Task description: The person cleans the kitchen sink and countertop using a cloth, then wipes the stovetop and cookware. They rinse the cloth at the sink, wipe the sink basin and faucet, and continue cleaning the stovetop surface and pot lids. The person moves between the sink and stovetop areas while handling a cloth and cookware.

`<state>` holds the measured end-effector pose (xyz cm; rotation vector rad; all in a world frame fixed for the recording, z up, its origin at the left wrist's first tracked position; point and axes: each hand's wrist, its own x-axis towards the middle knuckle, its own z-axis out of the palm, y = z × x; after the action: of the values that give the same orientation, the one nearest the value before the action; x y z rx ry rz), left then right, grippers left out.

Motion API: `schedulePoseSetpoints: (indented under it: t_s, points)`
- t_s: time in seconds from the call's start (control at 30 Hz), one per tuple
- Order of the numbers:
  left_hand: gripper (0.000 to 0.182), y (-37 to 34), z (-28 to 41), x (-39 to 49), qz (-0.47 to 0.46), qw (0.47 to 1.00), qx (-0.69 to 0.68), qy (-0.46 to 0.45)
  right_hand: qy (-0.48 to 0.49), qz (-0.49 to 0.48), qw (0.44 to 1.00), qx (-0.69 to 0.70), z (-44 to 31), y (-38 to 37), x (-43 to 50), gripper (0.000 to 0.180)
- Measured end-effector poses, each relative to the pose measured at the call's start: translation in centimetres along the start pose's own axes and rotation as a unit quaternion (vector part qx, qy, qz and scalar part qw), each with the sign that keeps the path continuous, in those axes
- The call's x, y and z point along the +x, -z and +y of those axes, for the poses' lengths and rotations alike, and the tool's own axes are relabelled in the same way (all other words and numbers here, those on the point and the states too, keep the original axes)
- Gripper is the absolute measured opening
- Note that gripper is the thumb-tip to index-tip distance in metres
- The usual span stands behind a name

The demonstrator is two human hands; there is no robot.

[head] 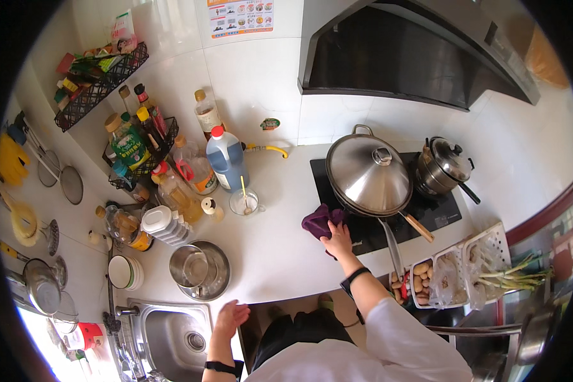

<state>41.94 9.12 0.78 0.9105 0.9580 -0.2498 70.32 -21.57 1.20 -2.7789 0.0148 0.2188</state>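
Observation:
My right hand [338, 239] presses on a bunched purple cloth [318, 222] at the left edge of the black glass cooktop [364, 235]. Its fingers lie over the cloth, and the fold beneath the palm is hidden. Just beyond stands a wok [361, 210] under a domed steel lid [358, 167], its steel handle and a wooden handle jutting towards me. My left hand [232, 317] hovers near the counter's front edge, right of the steel sink [201, 313], fingers apart and holding nothing. Nearest to it is a steel basin [223, 267] with a steel pot [191, 264] in it.
A lidded steel pot [434, 176] stands behind the wok. White baskets [499, 234] of potatoes and bagged vegetables sit at the right. Bottles, a blue-filled jug [227, 162], a glass cup [238, 206] and stacked bowls [120, 272] line the left. The range hood [387, 62] overhangs the cooktop.

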Motion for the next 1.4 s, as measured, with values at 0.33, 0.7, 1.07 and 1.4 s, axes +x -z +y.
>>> schedulePoseSetpoints:
  t_s: [0.33, 0.7, 1.07, 1.4]
  points:
    - [0.044, -11.4, 0.2, -3.2, -0.071, 0.991, 0.115, 0.009, 0.279, 0.095, 0.954, 0.062, 8.8, -2.3, -5.5, 0.044]
    - [0.045, -21.1, -1.4, -2.5, -0.126, 0.975, 0.184, 0.005, 0.109, 0.317, 0.907, 0.257, 17.2, 2.4, -4.3, 0.023]
    - [0.046, -27.8, -4.3, -1.0, -0.092, 0.944, 0.313, -0.058, 0.079, 0.209, 0.970, -0.099, 24.9, 3.3, -3.1, 0.023]
    - [0.064, -29.9, -8.4, 3.2, -0.119, 0.784, 0.601, -0.101, 0.232, 0.081, 0.969, -0.009, 21.3, 2.1, -5.6, 0.030]
